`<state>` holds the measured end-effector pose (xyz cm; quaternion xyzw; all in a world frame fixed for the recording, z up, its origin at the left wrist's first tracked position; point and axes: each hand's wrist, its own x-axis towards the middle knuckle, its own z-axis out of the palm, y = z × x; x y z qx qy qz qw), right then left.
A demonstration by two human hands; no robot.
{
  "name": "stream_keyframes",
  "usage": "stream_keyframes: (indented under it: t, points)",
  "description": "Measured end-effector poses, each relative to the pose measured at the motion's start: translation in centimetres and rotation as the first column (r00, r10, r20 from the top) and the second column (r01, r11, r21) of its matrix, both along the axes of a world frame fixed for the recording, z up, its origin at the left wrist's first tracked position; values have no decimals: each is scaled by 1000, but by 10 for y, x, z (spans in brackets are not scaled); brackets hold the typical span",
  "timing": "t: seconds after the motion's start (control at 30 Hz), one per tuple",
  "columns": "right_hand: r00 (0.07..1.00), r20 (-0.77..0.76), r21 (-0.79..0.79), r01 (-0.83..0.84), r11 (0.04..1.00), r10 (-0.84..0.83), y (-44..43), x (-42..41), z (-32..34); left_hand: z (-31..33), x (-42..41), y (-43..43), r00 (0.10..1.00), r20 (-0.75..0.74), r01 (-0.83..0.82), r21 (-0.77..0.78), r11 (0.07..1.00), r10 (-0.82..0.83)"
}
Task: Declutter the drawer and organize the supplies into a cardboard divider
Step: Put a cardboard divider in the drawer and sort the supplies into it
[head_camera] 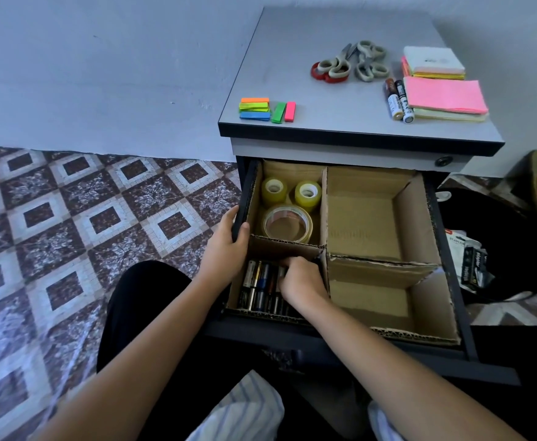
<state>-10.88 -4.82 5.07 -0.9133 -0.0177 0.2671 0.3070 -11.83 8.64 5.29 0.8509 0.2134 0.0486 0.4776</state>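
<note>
The drawer stands pulled out with a cardboard divider fitted inside it. Three tape rolls fill the back-left compartment. Several batteries lie in the front-left compartment. My left hand grips the drawer's left wall, thumb over the edge. My right hand reaches into the battery compartment with fingers curled down among the batteries; what they hold is hidden. The two right compartments show bare cardboard.
On the cabinet top lie several scissors, sticky flag pads, two markers and stacks of sticky notes. A dark bag with packaging sits right of the drawer. Patterned floor spreads to the left.
</note>
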Motion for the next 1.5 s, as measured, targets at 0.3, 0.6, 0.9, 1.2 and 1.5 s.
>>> stream_keyframes:
  t: [0.3,0.6,0.9,1.2,1.5]
  points:
    - [999,-42,152,34,988,-28,-3,-2,8,0,0,0,1000,-4,12,9,1000,-12]
    - [995,15,398,83,914,-97,-46,6,73,31,15,-12,974,209,1,358,934,-81]
    - [895,346,404,127,906,-280,-121,106,155,132,120,-81,899,308,216,302,928,-310]
    - [885,426,191,118,975,-190,-139,176,186,168,211,-134,924,-128,379,155,913,-361]
    - [866,498,-58,79,995,-40,-126,205,186,179,219,-137,838,-320,496,112,861,-441]
